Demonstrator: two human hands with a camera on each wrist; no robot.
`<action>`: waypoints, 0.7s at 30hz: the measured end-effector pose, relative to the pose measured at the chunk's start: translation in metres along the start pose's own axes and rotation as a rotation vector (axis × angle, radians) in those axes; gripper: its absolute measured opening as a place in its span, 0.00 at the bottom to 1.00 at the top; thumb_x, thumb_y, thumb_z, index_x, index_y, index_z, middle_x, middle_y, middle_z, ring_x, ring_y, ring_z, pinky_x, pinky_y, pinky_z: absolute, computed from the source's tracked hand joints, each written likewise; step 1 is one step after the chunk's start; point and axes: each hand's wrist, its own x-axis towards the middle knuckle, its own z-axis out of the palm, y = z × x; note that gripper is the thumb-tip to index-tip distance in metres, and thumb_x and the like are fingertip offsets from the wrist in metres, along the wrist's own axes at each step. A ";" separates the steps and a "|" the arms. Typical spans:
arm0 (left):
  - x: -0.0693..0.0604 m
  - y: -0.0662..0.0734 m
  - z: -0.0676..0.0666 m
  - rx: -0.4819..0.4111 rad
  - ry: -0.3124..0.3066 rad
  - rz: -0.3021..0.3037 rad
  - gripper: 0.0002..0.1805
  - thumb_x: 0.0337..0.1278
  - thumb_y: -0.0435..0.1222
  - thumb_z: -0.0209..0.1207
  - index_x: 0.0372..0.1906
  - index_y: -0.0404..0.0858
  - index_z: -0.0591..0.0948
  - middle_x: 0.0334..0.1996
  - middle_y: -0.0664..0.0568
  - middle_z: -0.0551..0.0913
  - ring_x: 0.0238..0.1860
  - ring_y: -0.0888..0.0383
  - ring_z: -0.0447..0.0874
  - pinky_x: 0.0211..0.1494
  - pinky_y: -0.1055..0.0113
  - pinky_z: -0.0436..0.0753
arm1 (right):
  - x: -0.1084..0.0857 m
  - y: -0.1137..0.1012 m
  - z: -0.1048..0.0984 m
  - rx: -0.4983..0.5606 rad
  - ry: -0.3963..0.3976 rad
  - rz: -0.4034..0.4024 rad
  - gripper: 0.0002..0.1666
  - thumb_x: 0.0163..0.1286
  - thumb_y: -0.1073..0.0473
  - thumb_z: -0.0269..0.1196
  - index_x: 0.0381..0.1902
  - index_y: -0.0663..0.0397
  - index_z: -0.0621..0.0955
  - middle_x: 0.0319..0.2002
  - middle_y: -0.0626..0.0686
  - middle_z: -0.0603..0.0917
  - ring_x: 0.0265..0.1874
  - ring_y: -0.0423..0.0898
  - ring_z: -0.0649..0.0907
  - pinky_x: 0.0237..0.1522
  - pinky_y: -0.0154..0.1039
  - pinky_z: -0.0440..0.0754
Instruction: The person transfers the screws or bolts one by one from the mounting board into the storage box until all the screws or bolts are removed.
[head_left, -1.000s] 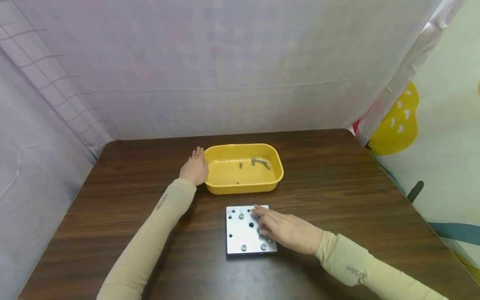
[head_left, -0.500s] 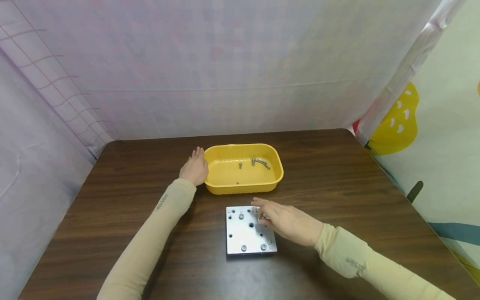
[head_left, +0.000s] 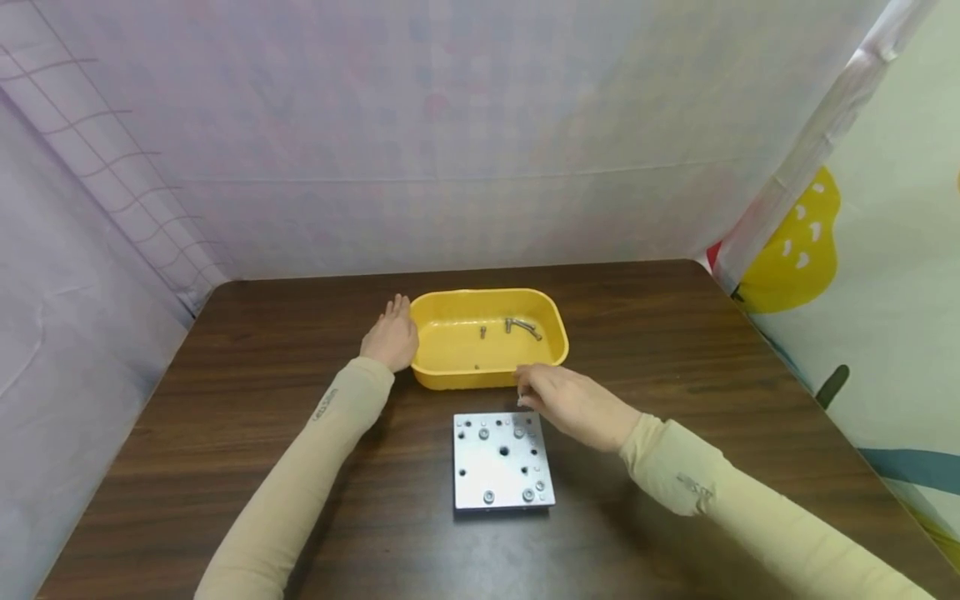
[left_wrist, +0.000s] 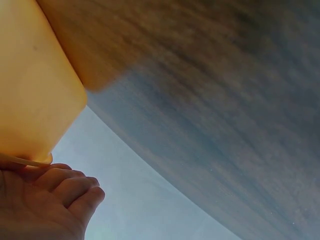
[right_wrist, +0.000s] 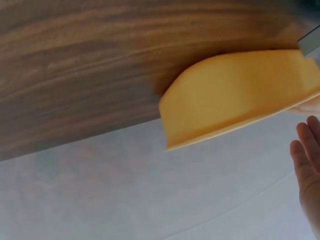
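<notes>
My left hand rests against the left side of the yellow tray, its fingers fairly straight. In the left wrist view, the rim lies along the fingers. My right hand hovers by the tray's front right edge, thumb and fingertips together over a small shiny piece, too small to identify. The right wrist view shows only some of its fingers; the fingertip contact is out of frame. Below it lies a square silver metal plate with holes and several socket-head screws seated in it.
Several loose screws lie in the tray, mostly toward its right, with one screw nearer the middle. The dark wooden table ends at a pale curtain behind. A patterned cloth hangs on the right.
My right hand has moved up and away from the metal plate toward the tray, uncovering the plate's right side. The left hand and tray have stayed in place.
</notes>
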 end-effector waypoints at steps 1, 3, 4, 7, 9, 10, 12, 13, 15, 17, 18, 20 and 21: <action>0.000 0.000 0.000 0.000 -0.001 0.000 0.31 0.77 0.40 0.28 0.78 0.30 0.47 0.79 0.38 0.45 0.79 0.43 0.44 0.82 0.52 0.50 | 0.001 0.002 -0.001 -0.004 0.003 0.004 0.12 0.66 0.63 0.67 0.44 0.58 0.76 0.47 0.56 0.85 0.48 0.49 0.85 0.53 0.42 0.86; 0.000 0.001 0.001 -0.003 -0.002 0.001 0.31 0.77 0.40 0.28 0.78 0.30 0.47 0.79 0.38 0.45 0.79 0.43 0.43 0.82 0.52 0.50 | 0.005 0.007 -0.002 -0.004 0.010 0.021 0.12 0.66 0.64 0.67 0.45 0.60 0.76 0.51 0.60 0.85 0.52 0.52 0.85 0.56 0.44 0.85; 0.000 0.001 0.001 -0.003 -0.005 0.001 0.31 0.77 0.39 0.28 0.78 0.30 0.46 0.79 0.38 0.45 0.79 0.43 0.43 0.82 0.52 0.50 | 0.007 0.009 -0.003 0.002 0.007 0.041 0.13 0.67 0.64 0.66 0.46 0.60 0.76 0.52 0.61 0.85 0.52 0.53 0.85 0.56 0.45 0.85; 0.000 0.001 0.000 -0.001 -0.009 0.001 0.31 0.77 0.39 0.28 0.78 0.30 0.46 0.79 0.38 0.44 0.79 0.43 0.43 0.82 0.52 0.49 | 0.013 0.015 -0.004 0.031 -0.015 0.109 0.12 0.69 0.63 0.64 0.48 0.59 0.76 0.53 0.61 0.84 0.53 0.52 0.85 0.56 0.45 0.84; 0.000 0.001 0.000 0.001 -0.011 0.000 0.31 0.77 0.39 0.28 0.78 0.30 0.46 0.79 0.38 0.44 0.79 0.43 0.43 0.82 0.52 0.49 | 0.019 0.018 -0.004 0.049 -0.033 0.150 0.12 0.71 0.62 0.62 0.50 0.58 0.75 0.53 0.60 0.84 0.52 0.51 0.85 0.55 0.45 0.85; 0.000 0.001 0.000 0.002 -0.012 -0.001 0.31 0.77 0.39 0.28 0.78 0.30 0.46 0.79 0.38 0.44 0.79 0.43 0.42 0.82 0.52 0.49 | 0.021 0.019 -0.004 0.056 -0.042 0.169 0.12 0.72 0.62 0.61 0.50 0.57 0.75 0.53 0.59 0.84 0.51 0.51 0.85 0.54 0.44 0.86; 0.000 0.001 0.000 0.002 -0.010 -0.001 0.31 0.78 0.40 0.28 0.78 0.30 0.46 0.79 0.38 0.44 0.79 0.43 0.43 0.82 0.52 0.49 | 0.026 0.021 -0.003 0.060 -0.050 0.181 0.12 0.73 0.62 0.60 0.52 0.58 0.74 0.52 0.58 0.84 0.49 0.49 0.85 0.51 0.43 0.86; 0.000 0.001 0.000 0.002 -0.012 0.000 0.31 0.78 0.40 0.28 0.78 0.30 0.46 0.79 0.38 0.44 0.79 0.43 0.43 0.82 0.52 0.49 | 0.029 0.021 -0.003 0.059 -0.052 0.183 0.13 0.73 0.62 0.60 0.52 0.58 0.74 0.52 0.58 0.84 0.48 0.49 0.85 0.50 0.43 0.86; 0.001 0.001 0.001 0.004 -0.014 0.003 0.31 0.78 0.40 0.27 0.78 0.30 0.46 0.79 0.38 0.44 0.79 0.43 0.43 0.82 0.52 0.48 | 0.034 0.023 -0.003 0.061 -0.059 0.194 0.13 0.74 0.61 0.59 0.53 0.58 0.74 0.50 0.56 0.84 0.47 0.48 0.85 0.50 0.42 0.87; 0.001 0.002 0.001 0.008 -0.016 0.004 0.31 0.78 0.40 0.27 0.78 0.30 0.46 0.79 0.38 0.44 0.79 0.44 0.43 0.82 0.52 0.48 | 0.039 0.024 -0.003 0.071 -0.072 0.210 0.13 0.75 0.61 0.58 0.53 0.57 0.73 0.49 0.55 0.84 0.46 0.47 0.84 0.50 0.42 0.86; 0.000 0.002 0.001 0.008 -0.018 0.003 0.31 0.78 0.40 0.27 0.78 0.30 0.46 0.79 0.38 0.44 0.79 0.43 0.43 0.82 0.52 0.48 | 0.041 0.024 -0.002 0.079 -0.082 0.221 0.13 0.75 0.60 0.58 0.54 0.57 0.73 0.49 0.54 0.83 0.46 0.46 0.84 0.50 0.41 0.86; 0.000 0.002 0.001 0.008 -0.020 0.001 0.31 0.78 0.40 0.28 0.78 0.30 0.46 0.79 0.38 0.44 0.79 0.44 0.43 0.82 0.52 0.48 | 0.046 0.026 -0.003 0.093 -0.107 0.254 0.13 0.76 0.58 0.57 0.54 0.56 0.73 0.48 0.53 0.83 0.45 0.45 0.83 0.50 0.41 0.86; -0.001 0.002 0.001 0.008 -0.018 0.001 0.31 0.78 0.40 0.28 0.78 0.30 0.46 0.79 0.38 0.44 0.79 0.44 0.43 0.82 0.52 0.48 | 0.048 0.027 -0.003 0.091 -0.116 0.267 0.13 0.76 0.58 0.56 0.54 0.55 0.73 0.47 0.53 0.83 0.45 0.45 0.83 0.50 0.41 0.86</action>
